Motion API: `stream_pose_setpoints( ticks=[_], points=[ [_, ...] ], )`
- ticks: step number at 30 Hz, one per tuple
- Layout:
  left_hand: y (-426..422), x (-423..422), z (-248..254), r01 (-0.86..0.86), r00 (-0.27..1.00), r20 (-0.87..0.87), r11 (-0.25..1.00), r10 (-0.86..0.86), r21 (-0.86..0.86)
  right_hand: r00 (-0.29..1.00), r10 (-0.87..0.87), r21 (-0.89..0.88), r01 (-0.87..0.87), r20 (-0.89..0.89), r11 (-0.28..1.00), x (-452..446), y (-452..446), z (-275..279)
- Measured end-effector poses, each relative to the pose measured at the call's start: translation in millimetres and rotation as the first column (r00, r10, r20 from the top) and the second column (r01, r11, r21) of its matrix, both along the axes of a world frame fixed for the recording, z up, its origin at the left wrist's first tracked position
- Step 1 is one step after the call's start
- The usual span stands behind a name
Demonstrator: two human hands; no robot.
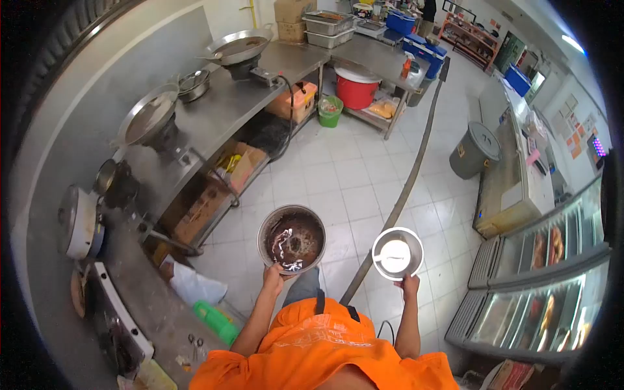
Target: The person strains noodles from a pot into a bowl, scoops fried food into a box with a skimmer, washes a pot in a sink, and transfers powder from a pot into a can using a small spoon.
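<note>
My left hand (pixel 275 275) grips the near rim of a round metal pot (pixel 264 242), whose inside is dark brown and glossy. In my right hand (pixel 409 283) is a smaller steel bowl (pixel 420 250), held by its near edge, with something white inside. The two vessels hang apart from each other over the tiled floor, both tilted so that their insides face the camera. Fingers on the undersides are partly hidden by the vessels.
Steel counters (pixel 214 107) with woks (pixel 151 117) run along the left. A red tub (pixel 357 91) and green bin (pixel 331 112) stand ahead. At the right are a grey barrel (pixel 469 156) and glass-fronted display cases (pixel 543 299). A long strip (pixel 413 175) crosses the floor.
</note>
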State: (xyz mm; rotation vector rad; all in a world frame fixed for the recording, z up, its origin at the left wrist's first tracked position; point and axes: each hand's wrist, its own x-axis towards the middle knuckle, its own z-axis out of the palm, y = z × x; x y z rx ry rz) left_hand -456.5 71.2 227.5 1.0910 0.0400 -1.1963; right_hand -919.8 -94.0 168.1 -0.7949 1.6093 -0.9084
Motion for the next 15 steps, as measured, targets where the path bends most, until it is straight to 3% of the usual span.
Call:
stream_pose_setpoints(
  ticks=[2,6,8,9,11,12,13,15],
  points=[
    [-72,32,-28,-0.024,0.998,-0.065,0.999,0.026,0.033,0.998,0.068,-0.083,-0.066,0.018,0.994,51,-95,28],
    [-209,101,-27,-0.076,0.995,-0.062,0.991,0.083,0.114,0.986,0.126,-0.156,-0.108,0.107,0.982,124,-226,27],
    [-276,129,-44,-0.101,0.993,-0.047,0.988,0.107,0.113,0.994,0.075,-0.055,-0.071,0.074,0.996,154,-277,18],
    [-314,138,-9,-0.107,0.993,-0.035,0.99,0.111,0.089,0.997,0.059,-0.024,-0.057,0.06,0.998,163,-308,0],
    [-385,174,-43,-0.169,0.986,0.0,0.983,0.169,0.069,0.992,-0.024,-0.018,0.026,0.125,1.0,206,-345,32],
    [-419,194,-38,-0.095,0.994,-0.048,0.986,0.102,0.135,0.992,0.055,0.031,-0.059,0.113,0.998,201,-366,19],
    [-454,209,-26,-0.082,0.996,-0.039,0.995,0.084,0.052,0.997,0.029,0.065,-0.034,0.075,0.997,210,-382,19],
    [-524,235,-9,-0.158,0.987,0.002,0.986,0.158,0.06,1.0,-0.011,0.116,0.01,0.009,0.993,230,-423,20]
  ],
)
